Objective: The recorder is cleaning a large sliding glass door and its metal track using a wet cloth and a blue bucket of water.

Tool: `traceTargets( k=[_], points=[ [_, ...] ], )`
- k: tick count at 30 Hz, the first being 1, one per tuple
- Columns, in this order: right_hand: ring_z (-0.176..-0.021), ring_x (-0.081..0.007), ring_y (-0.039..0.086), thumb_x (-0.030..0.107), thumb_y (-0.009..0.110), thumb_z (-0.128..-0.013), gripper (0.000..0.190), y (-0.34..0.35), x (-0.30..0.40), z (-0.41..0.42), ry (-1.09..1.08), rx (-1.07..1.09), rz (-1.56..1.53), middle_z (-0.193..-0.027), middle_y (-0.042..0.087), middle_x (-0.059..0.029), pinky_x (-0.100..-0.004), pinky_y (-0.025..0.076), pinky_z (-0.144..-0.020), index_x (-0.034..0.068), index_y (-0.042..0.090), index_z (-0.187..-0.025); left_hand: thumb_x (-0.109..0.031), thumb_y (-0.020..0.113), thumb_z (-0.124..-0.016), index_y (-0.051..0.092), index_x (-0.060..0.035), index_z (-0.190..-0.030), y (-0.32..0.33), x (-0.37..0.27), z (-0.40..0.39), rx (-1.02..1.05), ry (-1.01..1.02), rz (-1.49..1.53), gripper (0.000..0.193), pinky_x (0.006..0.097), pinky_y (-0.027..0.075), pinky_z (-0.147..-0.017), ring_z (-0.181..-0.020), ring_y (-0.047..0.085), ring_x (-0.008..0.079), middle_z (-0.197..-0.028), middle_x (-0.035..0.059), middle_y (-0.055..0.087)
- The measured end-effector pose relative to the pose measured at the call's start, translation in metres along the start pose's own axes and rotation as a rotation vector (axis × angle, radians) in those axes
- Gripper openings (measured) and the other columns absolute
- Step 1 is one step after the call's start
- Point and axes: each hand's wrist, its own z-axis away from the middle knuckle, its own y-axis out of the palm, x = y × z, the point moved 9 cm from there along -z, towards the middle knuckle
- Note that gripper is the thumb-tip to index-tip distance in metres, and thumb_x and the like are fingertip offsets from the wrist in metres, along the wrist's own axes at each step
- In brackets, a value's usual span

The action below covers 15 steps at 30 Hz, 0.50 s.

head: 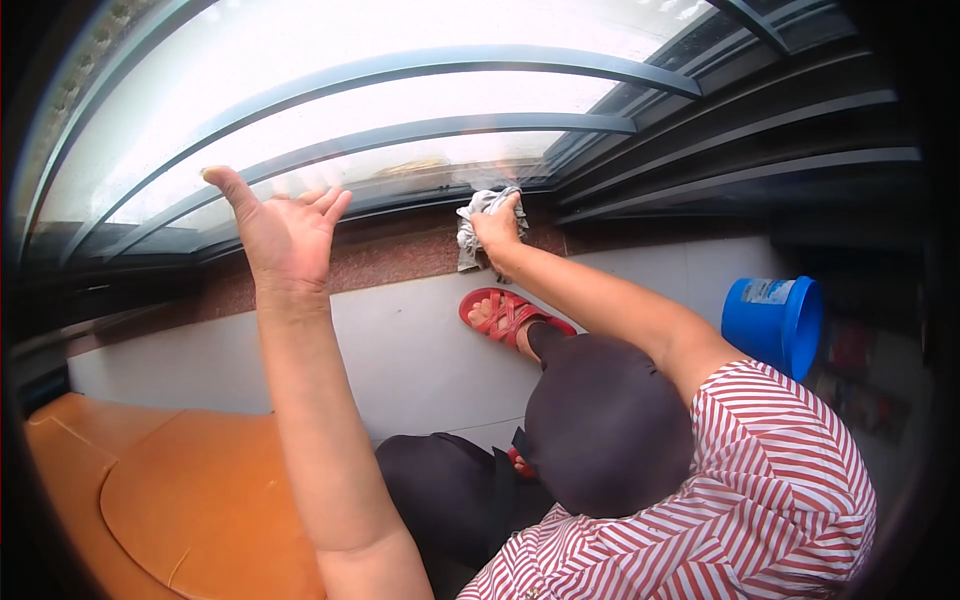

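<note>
My right hand (498,227) grips a crumpled grey-white cloth (472,225) at the foot of the window, near its right corner. Part of the cloth hangs down over the reddish stone sill (390,251). My left hand (292,240) is raised before the glass pane (420,90), palm showing and fingers spread, with nothing in it. Whether its fingertips touch the glass or a bar, I cannot tell. Grey metal bars (450,129) run across the window.
Over grey floor tiles (405,337) rests my foot in a red sandal (510,315). A blue bucket (757,315) is at the right. At the lower left is an orange-brown padded seat (202,487). Dark frame rails (750,172) line the right side.
</note>
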Motion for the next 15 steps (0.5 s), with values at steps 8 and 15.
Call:
traceTargets(
  k=[8,15],
  points=[
    [-0.106,-0.0395,0.055,0.024,0.069,-0.072,0.103,0.062,0.039,0.062,-0.071,0.166,0.048,-0.114,0.054,-0.0306,-0.0388,0.042,-0.092,-0.001,-0.003,-0.141,-0.085,0.046,-0.06,-0.026,0.0013,-0.136,0.014,-0.005,0.027,-0.027,0.048,-0.054,0.135,0.0542,0.013,-0.108,-0.133,-0.005,0.0517,-0.142,0.0331,-0.019],
    [-0.109,-0.0381,0.053,0.017,0.066,-0.072,0.1,0.125,0.062,0.106,-0.122,0.292,-0.1,-0.116,0.052,-0.0308,-0.0382,0.042,-0.093,-0.001,-0.005,-0.141,-0.085,0.048,-0.058,-0.025,0.0073,-0.134,0.024,-0.013,0.047,-0.034,0.115,-0.116,0.14,0.0523,0.013,-0.109,-0.134,-0.003,0.0498,-0.14,0.0379,-0.015]
  ],
)
